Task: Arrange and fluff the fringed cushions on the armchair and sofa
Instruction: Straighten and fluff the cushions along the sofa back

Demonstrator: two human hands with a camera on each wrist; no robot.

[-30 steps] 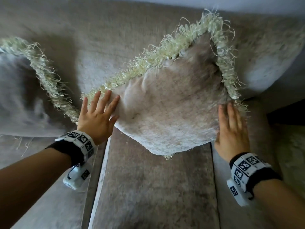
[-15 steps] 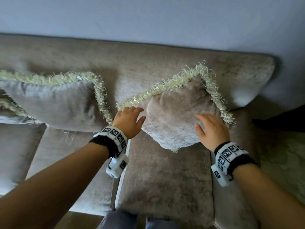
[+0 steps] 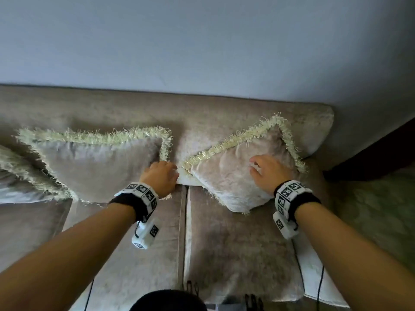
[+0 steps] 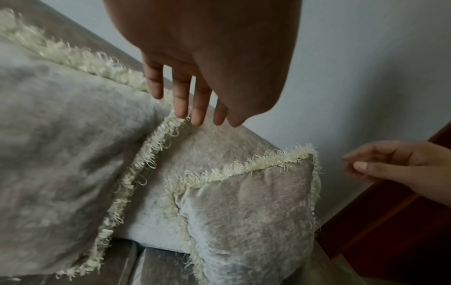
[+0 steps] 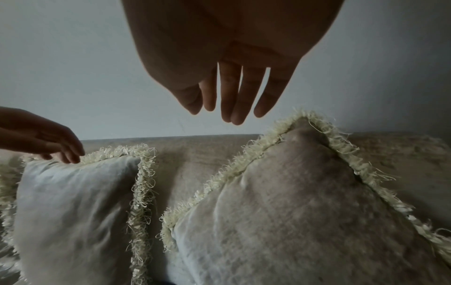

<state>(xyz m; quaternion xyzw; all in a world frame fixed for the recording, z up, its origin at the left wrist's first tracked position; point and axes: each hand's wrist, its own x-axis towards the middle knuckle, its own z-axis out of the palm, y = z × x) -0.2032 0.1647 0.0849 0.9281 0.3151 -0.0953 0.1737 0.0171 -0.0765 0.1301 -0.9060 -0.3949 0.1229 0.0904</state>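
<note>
Head view has both my hands off the cushions right now. My right hand (image 3: 268, 173) hovers in front of the right cushion (image 3: 233, 176), fingers loose and slightly spread, gripping nothing. My left hand (image 3: 160, 177) sits in the gap between that one and the middle cushion (image 3: 98, 162), fingers relaxed near its fringe, and the left wrist view shows they aren't closed on anything either.

That right cushion stands tilted on a corner like a diamond, leaning on the sofa (image 3: 235, 243) backrest at the right end. I reckon it's angled for looks, with the backrest propping it up. The middle one stands squarer, also leaning back.

Compared with a second ago: back then both my palms were pressed flat against its sides, squeezing it plump. Now I've let go and pulled back, and it holds its spot by itself.
</note>
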